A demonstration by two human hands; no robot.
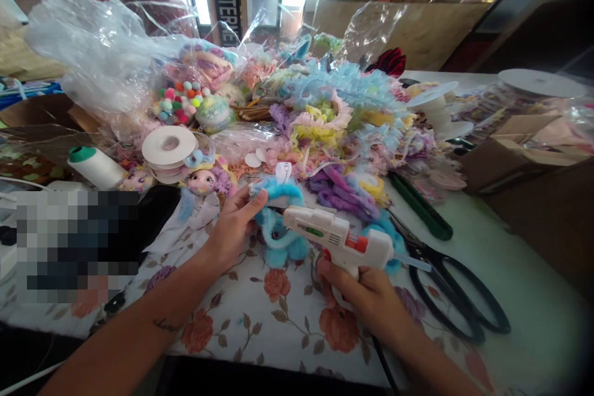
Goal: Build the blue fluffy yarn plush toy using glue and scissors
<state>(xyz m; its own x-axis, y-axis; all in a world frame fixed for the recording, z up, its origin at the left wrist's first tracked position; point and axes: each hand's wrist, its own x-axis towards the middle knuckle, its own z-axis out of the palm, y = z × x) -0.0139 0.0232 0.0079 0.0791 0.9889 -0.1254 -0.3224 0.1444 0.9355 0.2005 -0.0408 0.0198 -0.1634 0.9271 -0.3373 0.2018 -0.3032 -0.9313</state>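
My right hand (359,294) grips the handle of a white glue gun (334,236) with an orange trigger. Its nozzle points left at a fluffy blue pipe-cleaner shape (279,229) on the table. My left hand (234,223) pinches the upper left part of that blue shape, with the fingers closed round it. Both hands hover over a floral tablecloth (278,315) near the table's front edge.
Black scissors (457,288) lie right of the glue gun, a green-handled tool (420,207) behind them. A heap of pastel ruffled trims (334,111), pompoms (179,102), plastic bags (93,49), ribbon spools (169,145), a thread cone (95,167) and small doll heads (204,180) fills the back. Cardboard boxes (524,148) stand right.
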